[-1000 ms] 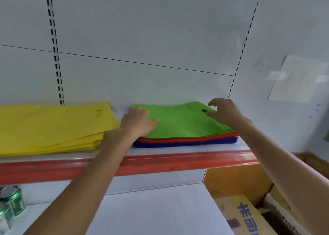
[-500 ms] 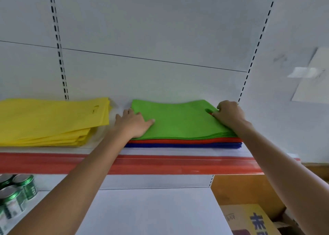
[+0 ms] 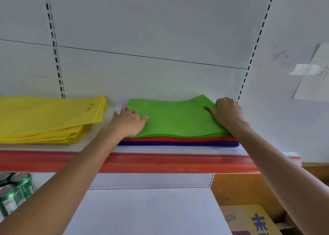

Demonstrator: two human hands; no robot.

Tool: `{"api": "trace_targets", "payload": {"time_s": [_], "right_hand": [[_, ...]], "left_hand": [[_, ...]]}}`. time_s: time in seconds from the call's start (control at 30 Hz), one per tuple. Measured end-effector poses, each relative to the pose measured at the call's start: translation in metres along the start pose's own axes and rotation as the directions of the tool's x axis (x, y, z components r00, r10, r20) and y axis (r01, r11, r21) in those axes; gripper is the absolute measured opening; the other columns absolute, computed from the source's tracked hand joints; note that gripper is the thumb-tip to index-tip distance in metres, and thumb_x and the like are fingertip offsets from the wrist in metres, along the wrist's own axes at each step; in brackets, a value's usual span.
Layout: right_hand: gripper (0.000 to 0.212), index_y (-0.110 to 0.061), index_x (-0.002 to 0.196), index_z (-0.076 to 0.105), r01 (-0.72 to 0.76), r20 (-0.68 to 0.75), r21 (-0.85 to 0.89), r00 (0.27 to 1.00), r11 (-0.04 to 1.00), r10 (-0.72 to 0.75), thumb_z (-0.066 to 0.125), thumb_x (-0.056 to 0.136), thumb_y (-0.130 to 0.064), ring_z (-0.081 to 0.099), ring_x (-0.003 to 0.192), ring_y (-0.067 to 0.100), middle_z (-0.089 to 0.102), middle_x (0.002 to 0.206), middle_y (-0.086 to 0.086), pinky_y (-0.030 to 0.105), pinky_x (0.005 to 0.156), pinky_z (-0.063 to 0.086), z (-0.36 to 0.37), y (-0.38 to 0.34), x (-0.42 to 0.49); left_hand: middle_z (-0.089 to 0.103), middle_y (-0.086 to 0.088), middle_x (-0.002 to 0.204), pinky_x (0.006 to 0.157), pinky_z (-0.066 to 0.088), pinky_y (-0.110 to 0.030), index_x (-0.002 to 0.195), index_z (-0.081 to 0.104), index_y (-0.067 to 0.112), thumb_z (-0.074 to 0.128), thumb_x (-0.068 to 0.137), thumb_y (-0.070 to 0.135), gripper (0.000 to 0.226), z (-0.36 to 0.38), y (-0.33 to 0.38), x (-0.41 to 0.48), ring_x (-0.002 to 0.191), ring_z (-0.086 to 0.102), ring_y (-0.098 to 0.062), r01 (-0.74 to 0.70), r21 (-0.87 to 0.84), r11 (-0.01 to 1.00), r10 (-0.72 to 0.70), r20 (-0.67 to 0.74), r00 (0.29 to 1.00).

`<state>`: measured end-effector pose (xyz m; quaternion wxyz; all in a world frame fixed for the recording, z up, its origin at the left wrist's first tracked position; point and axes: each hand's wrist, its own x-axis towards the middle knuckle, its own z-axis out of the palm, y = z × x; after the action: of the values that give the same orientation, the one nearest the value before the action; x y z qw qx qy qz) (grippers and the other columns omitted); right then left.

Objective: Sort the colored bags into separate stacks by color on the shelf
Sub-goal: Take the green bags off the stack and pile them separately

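Observation:
A stack of green bags [image 3: 176,117] lies on top of red bags [image 3: 178,139] and blue bags [image 3: 178,143] on the shelf [image 3: 160,161]. To the left sits a separate stack of yellow bags [image 3: 44,117]. My left hand [image 3: 129,121] rests flat on the left edge of the green bags, fingers fairly straight. My right hand [image 3: 227,112] is at the right edge of the green bags, fingers curled round that edge near the handle hole.
Green cans [image 3: 16,190] stand on the lower shelf at the left. A white lower shelf board [image 3: 147,211] spreads below. A yellow cardboard box [image 3: 249,220] sits at the lower right. A paper sheet [image 3: 316,74] is taped on the right wall.
My right hand has closed its fingers on the green bags' right edge. My left hand stays on the left edge. The view has shifted slightly closer and to the left.

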<state>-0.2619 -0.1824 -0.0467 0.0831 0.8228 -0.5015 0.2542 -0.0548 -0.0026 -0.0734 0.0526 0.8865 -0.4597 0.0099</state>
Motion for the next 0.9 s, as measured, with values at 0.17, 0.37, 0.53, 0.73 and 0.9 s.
{"api": "trace_targets", "payload": {"time_s": [0.17, 0.37, 0.53, 0.73, 0.9], "right_hand": [[0.027, 0.001, 0.099, 0.06, 0.023, -0.022, 0.009, 0.999, 1.0, -0.023, 0.057, 0.091, -0.025, 0.053, 0.102, 0.034, 0.058, 0.106, 0.016, 0.033, 0.071, 0.035, 0.0, 0.0, -0.001], [0.025, 0.0, 0.094, 0.059, 0.016, -0.017, 0.008, 1.0, 1.0, -0.016, 0.057, 0.091, -0.024, 0.053, 0.091, 0.031, 0.059, 0.102, 0.015, 0.031, 0.068, 0.035, 0.0, 0.002, 0.0], [0.025, 0.0, 0.093, 0.059, 0.026, -0.029, 0.009, 0.999, 1.0, -0.026, 0.057, 0.091, -0.024, 0.054, 0.093, 0.032, 0.059, 0.1, 0.015, 0.032, 0.067, 0.035, 0.001, 0.001, 0.0], [0.022, 0.0, 0.097, 0.06, 0.045, -0.062, 0.012, 0.997, 0.999, -0.045, 0.058, 0.09, -0.021, 0.054, 0.094, 0.032, 0.059, 0.1, 0.015, 0.031, 0.067, 0.034, 0.001, 0.001, 0.0], [0.021, 0.0, 0.099, 0.06, 0.053, -0.081, 0.016, 0.995, 0.998, -0.051, 0.057, 0.09, -0.018, 0.054, 0.094, 0.032, 0.059, 0.1, 0.015, 0.03, 0.066, 0.033, 0.002, 0.002, -0.001]], "left_hand": [[0.01, -0.028, 0.151, 0.114, 0.01, -0.048, 0.142, 0.031, 0.004, 0.018, 0.098, 0.049, 0.064, -0.002, 0.001, -0.001, 0.142, 0.006, -0.038, 0.038, -0.006, 0.999, -0.038, 0.003, 0.999], [0.014, -0.028, 0.15, 0.114, 0.013, -0.048, 0.142, 0.032, 0.001, 0.017, 0.099, 0.047, 0.065, -0.003, 0.002, -0.002, 0.142, 0.009, -0.036, 0.016, -0.021, 1.0, -0.016, -0.01, 1.0], [0.017, -0.027, 0.15, 0.113, 0.016, -0.048, 0.139, 0.035, -0.002, 0.017, 0.099, 0.045, 0.064, -0.001, 0.0, -0.002, 0.141, 0.014, -0.035, 0.006, -0.058, 0.998, -0.008, -0.034, 0.999], [0.049, -0.027, 0.125, 0.099, 0.032, -0.041, 0.114, 0.063, 0.004, 0.039, 0.095, 0.045, 0.051, 0.005, -0.006, 0.004, 0.119, 0.038, -0.04, 0.098, -0.239, 0.966, -0.151, -0.218, 0.964], [0.047, -0.023, 0.126, 0.097, 0.037, -0.04, 0.121, 0.061, 0.014, 0.049, 0.094, 0.022, 0.031, -0.001, -0.004, -0.009, 0.117, 0.043, -0.04, 0.051, -0.282, 0.958, -0.163, -0.393, 0.905]]}}
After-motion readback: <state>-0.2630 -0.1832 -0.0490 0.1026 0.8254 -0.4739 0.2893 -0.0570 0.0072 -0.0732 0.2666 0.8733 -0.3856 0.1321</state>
